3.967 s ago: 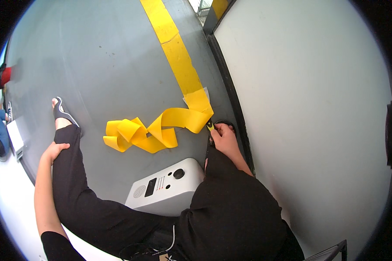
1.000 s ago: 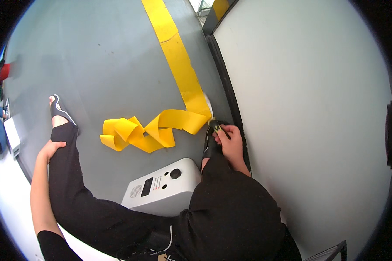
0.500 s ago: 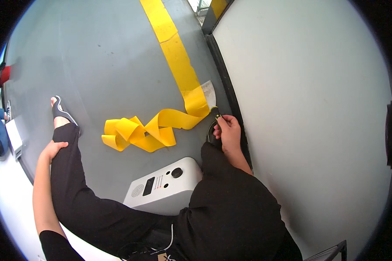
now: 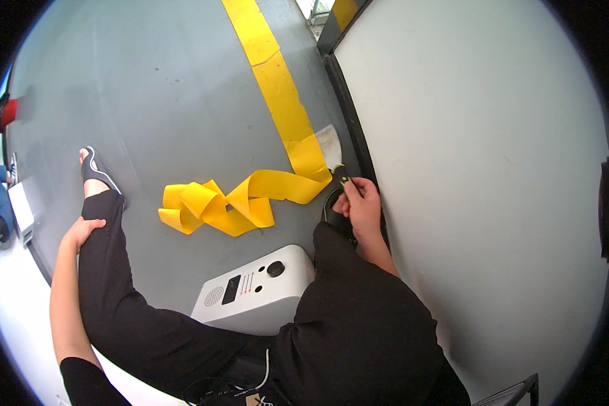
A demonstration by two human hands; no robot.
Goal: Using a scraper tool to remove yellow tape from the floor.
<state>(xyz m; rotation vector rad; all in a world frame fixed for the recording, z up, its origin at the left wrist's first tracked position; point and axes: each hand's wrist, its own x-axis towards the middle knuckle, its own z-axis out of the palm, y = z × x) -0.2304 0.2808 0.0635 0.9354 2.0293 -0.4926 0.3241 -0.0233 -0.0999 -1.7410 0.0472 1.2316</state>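
In my right hand [image 4: 363, 206] is a putty knife [image 4: 330, 145], its dark handle marked yellow-green, pinched between thumb and fingers. Its pale, wide blade lies low over the floor, beside the end of the stuck-down yellow floor tape [image 4: 279, 88]. From that end a loose yellow tape strip [image 4: 250, 196] runs left in folds and curls across the floor. My left hand [image 4: 81, 233] rests on my left trouser leg [image 4: 105, 264] with the thumb apart; its other fingers are partly hidden. My right foot, in a black sandal [image 4: 333, 206], is partly behind the right hand.
A white box-shaped device [image 4: 250, 291] with a black knob stands between my legs. Along the right runs a pale panel [image 4: 480, 155] with a dark bottom edge [image 4: 358, 128]. At the far left are another person's leg [image 4: 0, 196] and a white box [image 4: 21, 213].
My right hand and the putty knife have shifted slightly right, the blade sitting a little farther right beside the tape. The left hand stays on my leg. The person at far left has moved slightly.
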